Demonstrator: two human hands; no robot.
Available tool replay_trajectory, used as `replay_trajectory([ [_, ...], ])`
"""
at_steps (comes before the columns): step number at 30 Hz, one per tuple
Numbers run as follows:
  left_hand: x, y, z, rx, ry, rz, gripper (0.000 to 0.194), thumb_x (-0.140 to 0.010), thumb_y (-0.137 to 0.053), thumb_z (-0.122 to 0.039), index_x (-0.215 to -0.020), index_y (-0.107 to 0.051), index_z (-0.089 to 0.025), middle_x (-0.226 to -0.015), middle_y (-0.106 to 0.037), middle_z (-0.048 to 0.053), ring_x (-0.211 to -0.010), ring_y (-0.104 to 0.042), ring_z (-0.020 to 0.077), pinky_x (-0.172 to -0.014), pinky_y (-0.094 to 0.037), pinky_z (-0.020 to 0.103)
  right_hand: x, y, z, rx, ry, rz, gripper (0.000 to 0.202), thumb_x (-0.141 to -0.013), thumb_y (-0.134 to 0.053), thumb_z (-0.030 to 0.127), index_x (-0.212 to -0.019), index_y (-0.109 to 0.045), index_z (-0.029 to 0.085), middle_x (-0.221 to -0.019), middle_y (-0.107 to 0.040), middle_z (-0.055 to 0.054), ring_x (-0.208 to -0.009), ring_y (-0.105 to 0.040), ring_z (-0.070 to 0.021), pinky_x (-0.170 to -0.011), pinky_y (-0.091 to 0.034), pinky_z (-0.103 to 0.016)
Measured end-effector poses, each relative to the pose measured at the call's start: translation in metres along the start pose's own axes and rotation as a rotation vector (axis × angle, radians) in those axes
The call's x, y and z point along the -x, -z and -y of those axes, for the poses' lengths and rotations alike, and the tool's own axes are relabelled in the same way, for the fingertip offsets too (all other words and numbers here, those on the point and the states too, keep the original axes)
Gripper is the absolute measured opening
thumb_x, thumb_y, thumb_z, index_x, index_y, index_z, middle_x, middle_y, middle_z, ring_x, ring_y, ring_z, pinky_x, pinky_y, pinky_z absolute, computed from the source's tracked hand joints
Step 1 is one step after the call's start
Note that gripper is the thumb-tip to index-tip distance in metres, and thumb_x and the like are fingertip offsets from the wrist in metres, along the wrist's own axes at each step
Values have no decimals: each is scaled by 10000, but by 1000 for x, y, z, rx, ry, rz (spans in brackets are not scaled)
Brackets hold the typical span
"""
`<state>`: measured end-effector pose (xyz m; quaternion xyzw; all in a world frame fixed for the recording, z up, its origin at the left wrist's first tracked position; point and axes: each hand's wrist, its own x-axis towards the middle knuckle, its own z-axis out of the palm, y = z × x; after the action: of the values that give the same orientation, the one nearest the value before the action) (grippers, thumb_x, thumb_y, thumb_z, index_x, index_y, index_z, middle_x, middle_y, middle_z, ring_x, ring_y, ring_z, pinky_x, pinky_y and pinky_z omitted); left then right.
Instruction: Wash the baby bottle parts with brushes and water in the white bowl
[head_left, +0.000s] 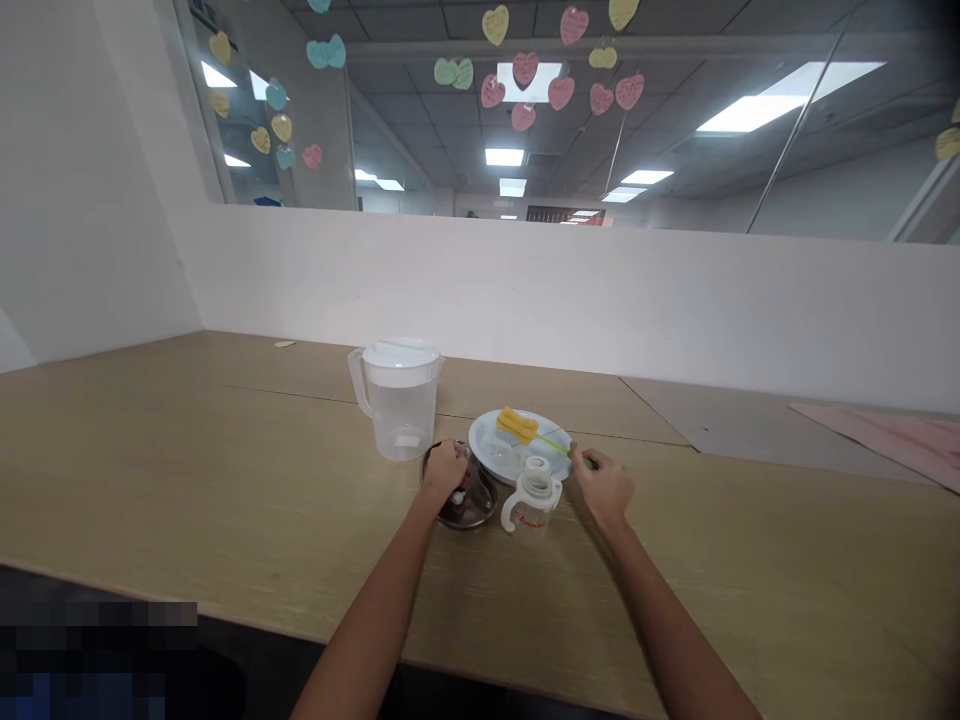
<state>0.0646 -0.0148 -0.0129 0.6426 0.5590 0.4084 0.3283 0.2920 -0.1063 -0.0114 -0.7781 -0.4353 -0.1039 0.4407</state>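
My right hand [604, 485] is closed round the green handle of a brush with a yellow sponge head [517, 425]. The sponge head is over a white plate [486, 440], which also bears something clear that I cannot make out. At the rim of a round metal bowl [480, 508], my left hand [445, 468] is closed with its fingers over the inside; what it grips is hidden. Between my hands, in front of the plate, a clear baby bottle with white handles [532, 505] stands upright and uncapped.
A clear lidded pitcher [401, 405] stands just behind and left of the metal bowl. Pink cloth or paper [900, 440] lies at the far right of the wooden table [225, 470]. A white wall [525, 300] with a window rises behind the table.
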Motion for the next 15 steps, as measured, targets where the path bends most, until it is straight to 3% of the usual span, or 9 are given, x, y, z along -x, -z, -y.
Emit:
replay_trajectory([
  [4,2,-2,0,57,0,60,46,-780,-530,-201,-809,-564,-213,-503,-571,-10,-458,-557,159,-558,-440,280,0,0,0,10,3,-3,559,-814,-359,600,-684,-698,175,-643,-638,-93,-558,-448,-161,-532,-242,-256],
  [8,6,3,-8,-28,-61,20,143,-672,-616,-100,-768,-587,-202,-637,-608,40,-730,-611,210,-743,-421,310,-1,0,1,21,-17,10,548,-816,-365,589,-693,-700,173,-629,-637,-92,-548,-448,-161,-524,-235,-254],
  [10,9,5,-15,-157,-93,-39,124,-698,-603,-116,-793,-602,-196,-715,-625,72,-824,-599,232,-793,-394,322,-1,0,1,16,-24,13,544,-814,-371,588,-706,-705,173,-634,-641,-95,-550,-452,-162,-524,-235,-253],
  [12,14,6,-24,-309,-161,-115,111,-780,-540,-185,-858,-618,-192,-789,-636,98,-859,-584,239,-799,-385,324,-2,0,0,5,-26,9,543,-812,-374,591,-718,-708,174,-649,-647,-98,-556,-459,-163,-526,-238,-252],
  [15,22,4,-35,-434,-382,-151,227,-864,-438,-263,-918,-649,-196,-927,-638,111,-945,-545,234,-836,-368,321,-2,-1,0,4,-29,-11,543,-815,-371,589,-727,-710,174,-666,-648,-97,-558,-463,-160,-529,-241,-253],
])
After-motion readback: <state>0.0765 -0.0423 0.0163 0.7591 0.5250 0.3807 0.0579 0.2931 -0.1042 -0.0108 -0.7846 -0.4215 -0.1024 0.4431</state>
